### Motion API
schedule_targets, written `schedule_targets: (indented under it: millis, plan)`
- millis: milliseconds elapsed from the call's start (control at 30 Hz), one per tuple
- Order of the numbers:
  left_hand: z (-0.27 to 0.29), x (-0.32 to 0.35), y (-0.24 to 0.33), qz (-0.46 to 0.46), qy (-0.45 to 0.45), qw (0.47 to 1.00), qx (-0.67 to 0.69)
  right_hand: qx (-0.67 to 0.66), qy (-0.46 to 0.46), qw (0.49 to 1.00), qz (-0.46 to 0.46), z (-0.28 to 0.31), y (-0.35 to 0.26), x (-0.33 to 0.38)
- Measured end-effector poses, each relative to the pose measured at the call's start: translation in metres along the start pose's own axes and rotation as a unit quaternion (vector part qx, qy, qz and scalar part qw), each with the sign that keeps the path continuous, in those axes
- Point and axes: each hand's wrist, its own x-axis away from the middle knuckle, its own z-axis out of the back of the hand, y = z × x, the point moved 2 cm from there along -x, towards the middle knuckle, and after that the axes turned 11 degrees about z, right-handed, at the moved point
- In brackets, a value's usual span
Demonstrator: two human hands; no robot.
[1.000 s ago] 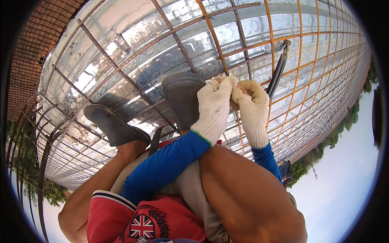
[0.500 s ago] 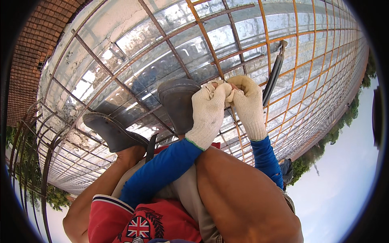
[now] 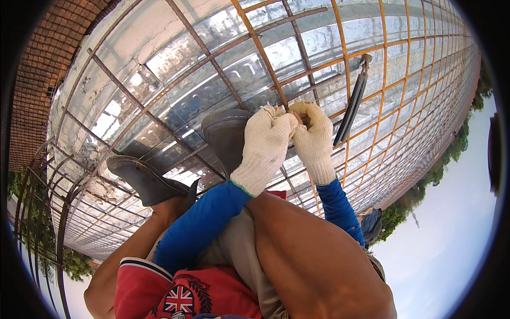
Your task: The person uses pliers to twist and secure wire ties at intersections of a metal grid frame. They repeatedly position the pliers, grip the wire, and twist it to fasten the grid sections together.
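My left hand (image 3: pixel 264 144), in a white knit glove with frayed fingertips, is closed, its thumb and fingers pinched together. My right hand (image 3: pixel 314 142), gloved the same way, is curled closed with its fingertips against the left ones. They meet over a rusty reinforcing bar (image 3: pixel 264 50), close to where bars cross. Whatever the fingers pinch is too small or hidden to make out. Just to the right, a pair of pincers (image 3: pixel 353 106) with dark handles leans across the bars, touched by neither hand.
A wide rebar mesh (image 3: pixel 406 80) spreads over shiny ribbed metal decking (image 3: pixel 239 80). My dark clogs (image 3: pixel 226 135) rest on it. Bent bars (image 3: pixel 64 212) rise at the left edge beside tiled roofing (image 3: pixel 40 80). Part of another person (image 3: pixel 370 226) shows behind my right arm.
The view has shifted slightly, so bars and pincers appear a little further left. My hands have drawn closer together, their fingers still pinched at the same bar.
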Motion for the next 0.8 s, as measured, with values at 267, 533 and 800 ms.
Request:
schedule_targets:
  millis: [267, 533, 800]
  plan:
    - [0.006, 0.001, -0.011, -0.056, 0.04, 0.992, -0.106, -0.044, -0.057, 0.997, -0.015, 0.008, 0.006, -0.02]
    - [-0.011, 0.01, -0.023, -0.103, 0.134, 0.958, -0.232, 0.143, -0.194, 0.962, 0.13, 0.023, -0.016, -0.047]
    - [-0.028, 0.0, -0.037, -0.005, 0.085, 0.984, -0.155, 0.35, -0.311, 0.854, 0.226, 0.019, -0.043, -0.057]
